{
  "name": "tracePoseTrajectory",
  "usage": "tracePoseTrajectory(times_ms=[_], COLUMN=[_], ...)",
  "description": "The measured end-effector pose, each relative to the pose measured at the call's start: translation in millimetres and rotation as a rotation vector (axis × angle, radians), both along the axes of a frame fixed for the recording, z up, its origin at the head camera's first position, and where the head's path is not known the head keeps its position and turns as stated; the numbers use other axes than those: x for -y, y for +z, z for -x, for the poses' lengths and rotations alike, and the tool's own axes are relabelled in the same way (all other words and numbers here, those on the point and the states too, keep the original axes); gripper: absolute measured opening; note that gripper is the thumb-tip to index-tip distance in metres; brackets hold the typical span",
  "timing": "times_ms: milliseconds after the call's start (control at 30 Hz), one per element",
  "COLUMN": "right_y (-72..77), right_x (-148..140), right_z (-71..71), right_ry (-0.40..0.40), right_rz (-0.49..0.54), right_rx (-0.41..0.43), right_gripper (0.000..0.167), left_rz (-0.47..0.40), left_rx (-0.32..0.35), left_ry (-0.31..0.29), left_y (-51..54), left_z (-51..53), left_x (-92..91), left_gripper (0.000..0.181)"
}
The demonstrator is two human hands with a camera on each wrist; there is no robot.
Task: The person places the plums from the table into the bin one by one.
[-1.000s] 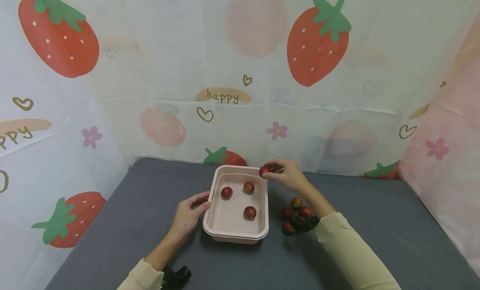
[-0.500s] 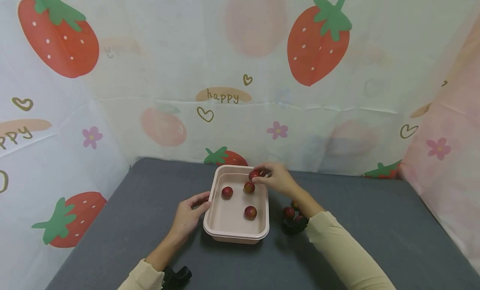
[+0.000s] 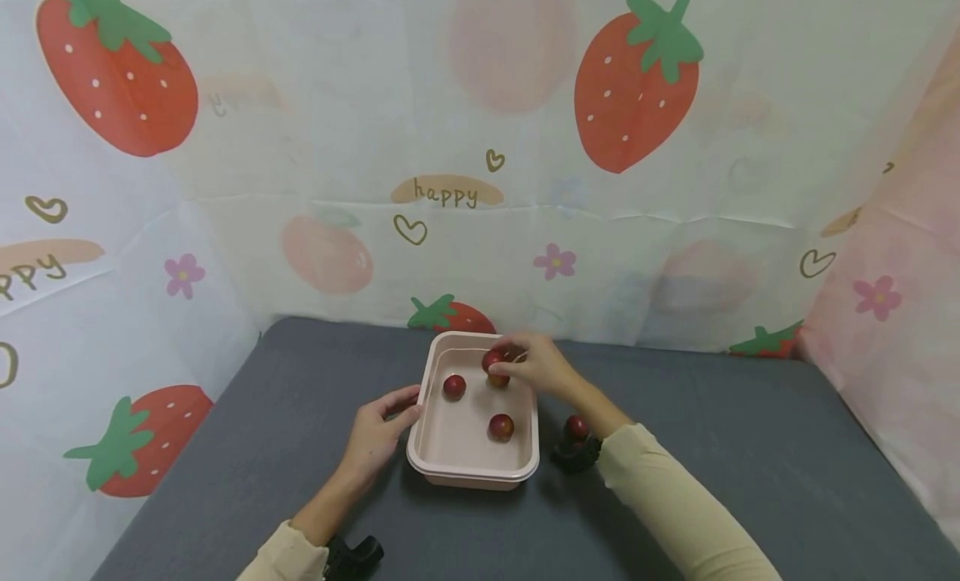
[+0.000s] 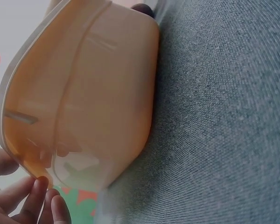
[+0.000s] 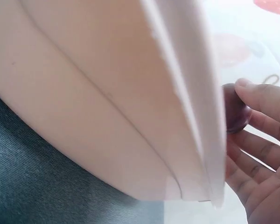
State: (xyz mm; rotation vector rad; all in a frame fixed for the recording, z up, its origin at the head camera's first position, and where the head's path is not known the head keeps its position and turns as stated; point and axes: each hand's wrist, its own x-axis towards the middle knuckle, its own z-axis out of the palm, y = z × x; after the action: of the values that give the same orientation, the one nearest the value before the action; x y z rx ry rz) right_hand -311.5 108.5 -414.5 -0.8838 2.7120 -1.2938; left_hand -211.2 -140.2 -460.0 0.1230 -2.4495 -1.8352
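Observation:
A pale pink rectangular box [image 3: 472, 474] stands on the grey cloth. Three round dark red fruits lie inside, one at the left [image 3: 453, 387], one nearer the front [image 3: 501, 427] and one at the back right, partly covered. Over that last one the right hand [image 3: 542, 366] pinches another red fruit [image 3: 492, 361] between thumb and fingers; the right wrist view shows this fruit [image 5: 236, 109] beyond the box wall [image 5: 107, 107]. At the box's left rim the left hand [image 3: 377, 431] holds the edge between thumb and fingers, also visible in the left wrist view [image 4: 30, 198].
Right of the box, a red fruit [image 3: 577, 428] shows on the grey table [image 3: 720, 431], beside the right wrist's black strap [image 3: 576, 456]; the right forearm may hide others. A white cloth with printed strawberries [image 3: 637, 89] hangs behind the table.
The right hand has carried its fruit leftward, from the box's back right corner to over the back right fruit inside. The right forearm now covers more of the loose fruits. The left hand has stayed put.

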Motion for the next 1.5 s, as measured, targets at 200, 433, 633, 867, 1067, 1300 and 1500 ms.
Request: tracePoseTrajectory(times_ms=[200, 433, 633, 867, 1067, 1300, 1500], right_y=[-4.6, -8.3, -7.4, -9.7, -12.2, -12.0, -5.3], right_x=[6, 12, 17, 19, 22, 22, 17], right_z=[-0.8, -1.1, -0.2, 2.5, 5.2, 4.9, 1.4], right_ry=[-0.014, 0.000, 0.036, 0.036, 0.006, 0.019, 0.014], right_rz=[-0.028, -0.059, -0.087, -0.147, -0.193, -0.164, -0.140], right_rx=[0.006, 0.001, -0.030, -0.078, -0.074, -0.059, -0.023], right_gripper=[0.031, 0.030, 0.028, 0.024, 0.023, 0.031, 0.029], left_rz=[-0.007, -0.014, -0.022, -0.027, -0.022, -0.022, -0.023], left_rx=[-0.007, -0.012, -0.011, -0.010, -0.006, -0.005, -0.003], left_ry=[-0.006, -0.008, -0.002, -0.002, 0.001, 0.003, 0.001], left_y=[0.4, 0.7, 0.9, 1.7, 1.2, 0.8, 1.1], left_z=[-0.9, -1.0, -1.5, -1.4, -1.5, -1.2, -1.3], left_x=[0.1, -0.1, -0.5, -0.7, -0.4, -0.4, -0.4], left_gripper=[0.037, 0.037, 0.038, 0.038, 0.038, 0.037, 0.036])
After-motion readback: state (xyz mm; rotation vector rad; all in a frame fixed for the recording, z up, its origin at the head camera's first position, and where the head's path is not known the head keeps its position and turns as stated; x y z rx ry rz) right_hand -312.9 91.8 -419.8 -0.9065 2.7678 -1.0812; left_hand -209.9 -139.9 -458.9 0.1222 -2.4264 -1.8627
